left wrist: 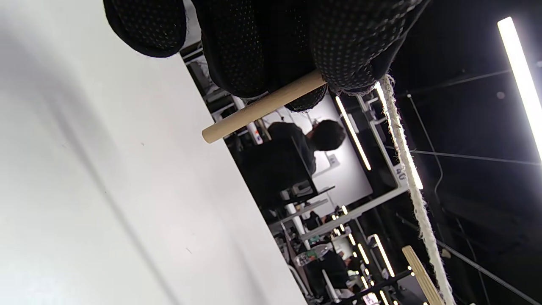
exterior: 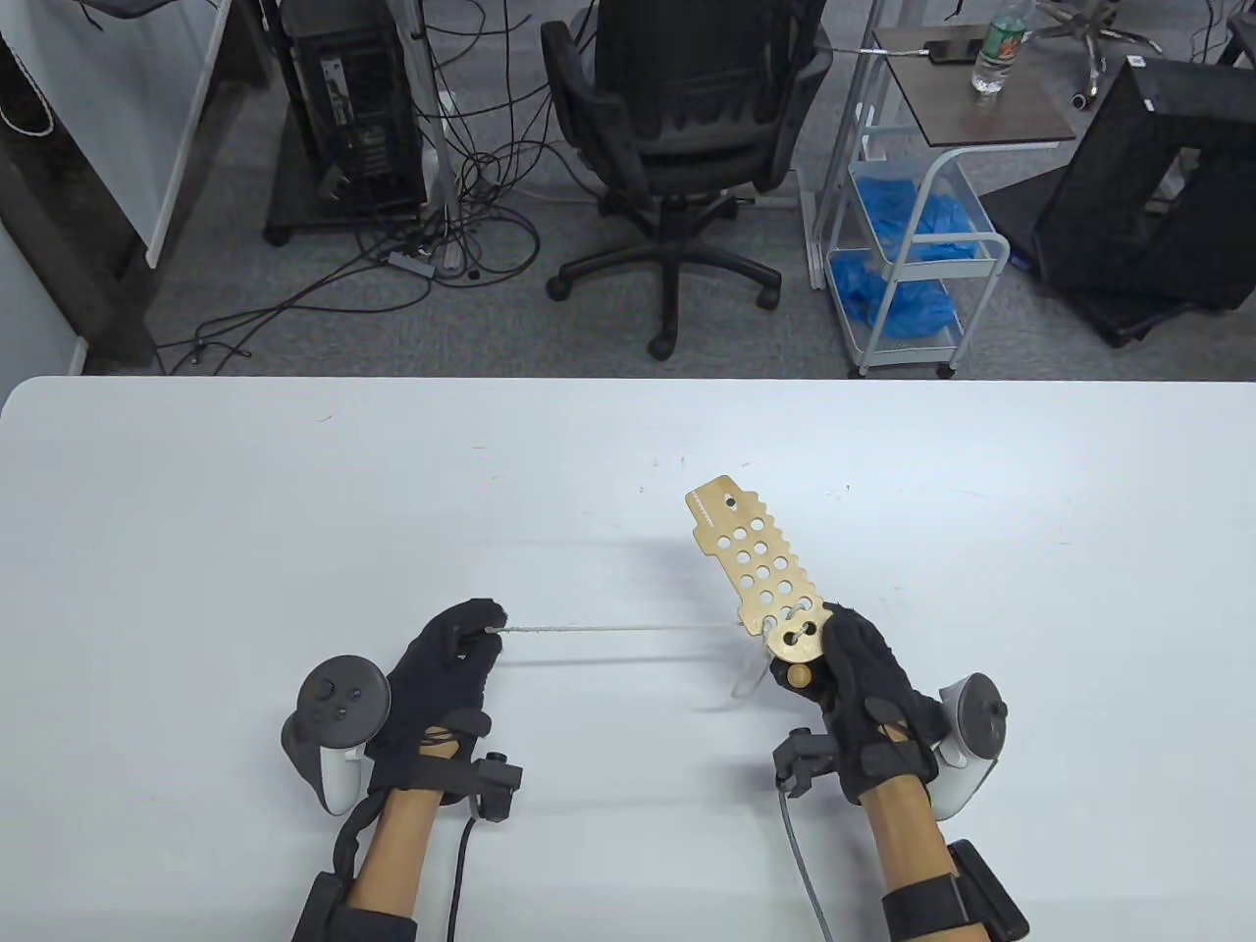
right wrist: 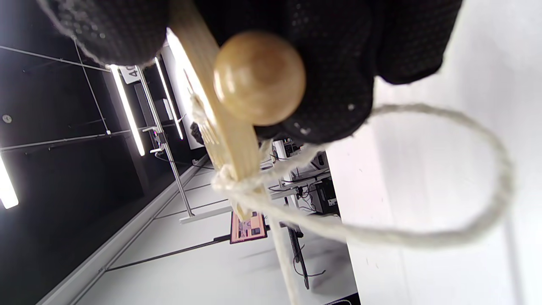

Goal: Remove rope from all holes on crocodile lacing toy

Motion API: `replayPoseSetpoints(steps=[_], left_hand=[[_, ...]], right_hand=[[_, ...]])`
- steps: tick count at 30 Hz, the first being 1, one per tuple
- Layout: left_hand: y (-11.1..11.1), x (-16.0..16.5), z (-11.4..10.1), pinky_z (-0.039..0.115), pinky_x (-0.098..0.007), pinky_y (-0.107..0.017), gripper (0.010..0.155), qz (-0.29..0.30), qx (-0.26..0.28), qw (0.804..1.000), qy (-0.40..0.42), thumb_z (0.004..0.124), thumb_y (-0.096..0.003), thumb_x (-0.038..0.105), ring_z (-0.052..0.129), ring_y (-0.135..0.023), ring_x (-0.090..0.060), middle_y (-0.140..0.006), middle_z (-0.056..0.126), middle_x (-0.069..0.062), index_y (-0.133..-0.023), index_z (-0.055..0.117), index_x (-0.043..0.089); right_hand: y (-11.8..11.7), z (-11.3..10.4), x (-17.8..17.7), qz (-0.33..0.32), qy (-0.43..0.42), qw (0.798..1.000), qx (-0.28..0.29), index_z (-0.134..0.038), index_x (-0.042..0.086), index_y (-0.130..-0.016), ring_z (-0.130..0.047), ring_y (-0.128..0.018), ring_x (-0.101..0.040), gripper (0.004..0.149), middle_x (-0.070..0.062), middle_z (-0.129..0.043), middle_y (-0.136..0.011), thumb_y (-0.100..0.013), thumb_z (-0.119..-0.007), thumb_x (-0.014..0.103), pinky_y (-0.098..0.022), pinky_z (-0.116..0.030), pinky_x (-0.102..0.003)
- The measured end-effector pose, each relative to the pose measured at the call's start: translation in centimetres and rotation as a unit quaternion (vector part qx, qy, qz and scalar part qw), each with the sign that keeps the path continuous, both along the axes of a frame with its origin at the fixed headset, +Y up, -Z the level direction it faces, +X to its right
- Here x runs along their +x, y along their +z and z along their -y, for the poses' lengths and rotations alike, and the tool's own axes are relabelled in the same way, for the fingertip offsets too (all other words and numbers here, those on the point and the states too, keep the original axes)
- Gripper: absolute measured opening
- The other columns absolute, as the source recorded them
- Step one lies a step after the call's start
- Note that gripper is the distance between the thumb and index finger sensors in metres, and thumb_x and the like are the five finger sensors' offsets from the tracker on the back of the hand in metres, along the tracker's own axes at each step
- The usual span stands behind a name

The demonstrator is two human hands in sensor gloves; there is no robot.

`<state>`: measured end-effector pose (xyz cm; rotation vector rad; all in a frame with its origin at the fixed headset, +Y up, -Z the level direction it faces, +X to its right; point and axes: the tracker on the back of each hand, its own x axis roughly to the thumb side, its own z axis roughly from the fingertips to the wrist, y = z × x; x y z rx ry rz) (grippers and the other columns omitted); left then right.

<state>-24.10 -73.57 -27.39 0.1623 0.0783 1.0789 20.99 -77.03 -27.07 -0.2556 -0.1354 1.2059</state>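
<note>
A flat wooden crocodile lacing toy (exterior: 755,563) with several round holes is held tilted above the white table (exterior: 294,491). My right hand (exterior: 849,677) grips its near end, beside a round wooden knob (exterior: 800,675). A white rope (exterior: 618,627) runs taut from the toy's near holes leftward to my left hand (exterior: 461,648), which pinches the rope and a wooden dowel tip (left wrist: 262,106). In the right wrist view the knob (right wrist: 259,78) sits below my fingers, and the rope (right wrist: 444,233) is looped beside the toy's edge (right wrist: 228,135). A small slack loop (exterior: 748,677) hangs under the toy.
The table's far edge (exterior: 628,381) faces an office chair (exterior: 682,128), a wire cart (exterior: 913,245) and cables on the floor. In the left wrist view a seated person (left wrist: 296,156) shows in the background.
</note>
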Motion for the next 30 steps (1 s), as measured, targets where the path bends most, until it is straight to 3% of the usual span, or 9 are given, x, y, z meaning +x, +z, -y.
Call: replayPoseSetpoints(steps=[30], left_hand=[[0.3, -3.6, 0.7, 0.071, -0.054, -0.068, 0.047, -0.081, -0.022, 0.994, 0.066, 0.080, -0.0525, 0.032, 0.084, -0.087, -0.020, -0.098, 0.087, 0.006, -0.097, 0.071, 0.046]], right_hand=[[0.5, 1.1, 3.1, 0.087, -0.103, 0.991, -0.022, -0.074, 0.011, -0.085, -0.098, -0.051, -0.034, 0.050, -0.015, -0.093, -0.069, -0.045, -0.078, 0.041, -0.050, -0.076, -0.059]])
